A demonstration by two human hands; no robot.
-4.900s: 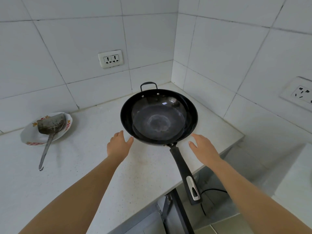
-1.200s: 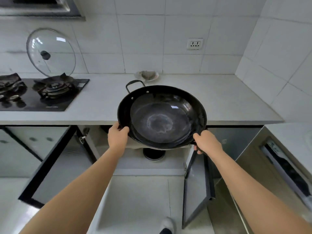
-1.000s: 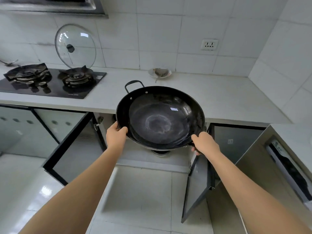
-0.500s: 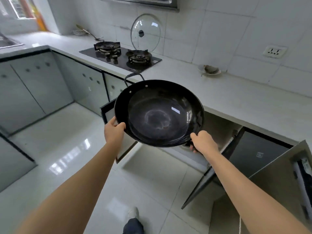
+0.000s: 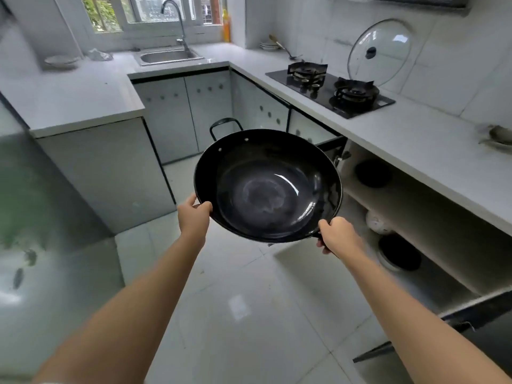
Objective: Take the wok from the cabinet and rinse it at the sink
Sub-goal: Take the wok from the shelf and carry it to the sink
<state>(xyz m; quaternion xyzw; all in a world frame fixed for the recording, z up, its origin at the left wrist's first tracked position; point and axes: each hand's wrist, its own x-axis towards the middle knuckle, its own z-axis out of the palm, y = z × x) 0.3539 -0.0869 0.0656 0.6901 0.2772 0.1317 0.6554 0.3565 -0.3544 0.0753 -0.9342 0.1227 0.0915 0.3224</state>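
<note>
Scene: kitchen seen from head height, looking fwd and down; both bare arms reach out over a pale tiled floor.
Wok: wide, round black metal wok (image 5: 267, 187) w/ a glossy dark bowl, held in mid-air in front of the person, mouth up, tilted a little toward the camera. A small black loop handle (image 5: 225, 126) sits on its far rim.
Left hand: left hand (image 5: 194, 217) grips the near-left rim, thumb over the edge, fingers under.
Right hand: right hand (image 5: 336, 235) is curled round the long handle's root at the near-right rim; the handle itself is hidden behind hand and forearm.
Sink: steel sink (image 5: 167, 56) w/ a tall curved tap (image 5: 174, 20), set in the far worktop under the window, well apart from the wok.
Cabinet: open base cabinet (image 5: 410, 217) at right, dark pots on its shelves.
Handling: prob. stiff and fairly heavy; broad bowl will want to tip, so 2-handed hold suits it. Smooth rim may slip once wet; handle or loop looks the safer grip at the tap.
Stage: wok is out; carry to sink and rinse not yet done.
</note>
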